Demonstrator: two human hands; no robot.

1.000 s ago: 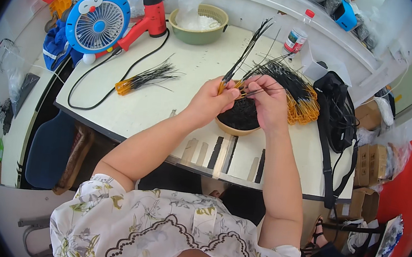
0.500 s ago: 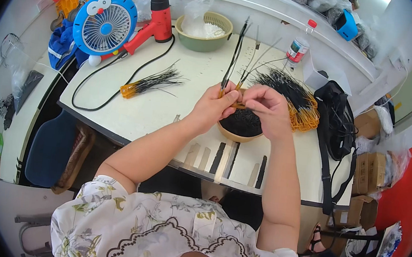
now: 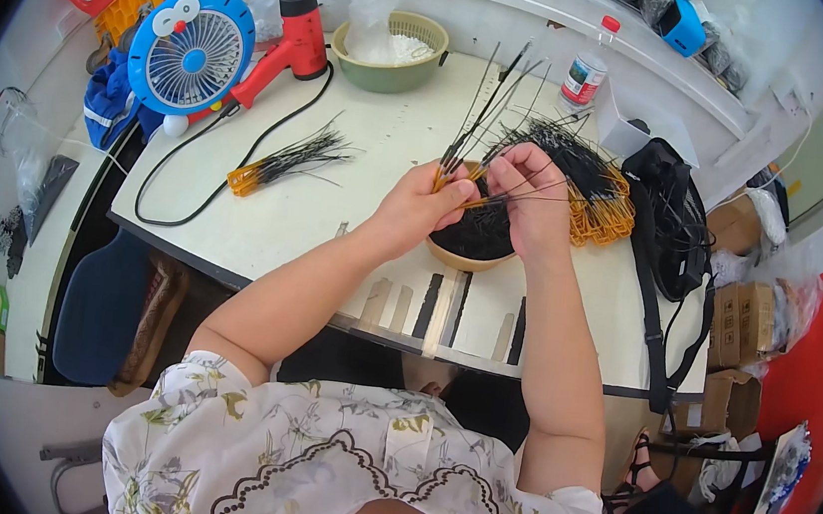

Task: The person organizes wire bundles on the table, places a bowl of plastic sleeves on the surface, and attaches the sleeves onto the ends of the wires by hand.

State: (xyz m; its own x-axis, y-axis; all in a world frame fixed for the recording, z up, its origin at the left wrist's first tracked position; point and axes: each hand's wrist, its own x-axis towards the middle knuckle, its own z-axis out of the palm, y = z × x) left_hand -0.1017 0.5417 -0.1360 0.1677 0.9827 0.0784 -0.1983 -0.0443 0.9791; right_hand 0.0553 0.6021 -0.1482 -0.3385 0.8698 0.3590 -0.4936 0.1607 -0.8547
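Note:
My left hand (image 3: 427, 203) grips several thin black wires (image 3: 462, 142) with orange ends, which stick up from the fingers. Beside it, my right hand (image 3: 535, 198) pinches thin black strands that run across from the left hand. Under both hands stands a tan bowl (image 3: 472, 261) filled with small black pieces (image 3: 476, 229); the hands hide part of it. A large bundle of black wires with orange looped ends (image 3: 604, 221) lies just right of my right hand. Further left on the table rests a smaller bundle (image 3: 243, 180) of the same kind.
Along the back left are a blue fan (image 3: 191, 60), a red heat gun (image 3: 299, 35) with its black cord, and a green basin (image 3: 388, 74) holding a plastic bag. A bottle (image 3: 583, 77) and a black strapped bag (image 3: 671, 219) are on the right. Tape strips mark the table's front edge.
My right hand has turned, and its strands now stretch rightward from the left hand. The wires in my left hand have fanned out and lean more to the right. The view has shifted slightly.

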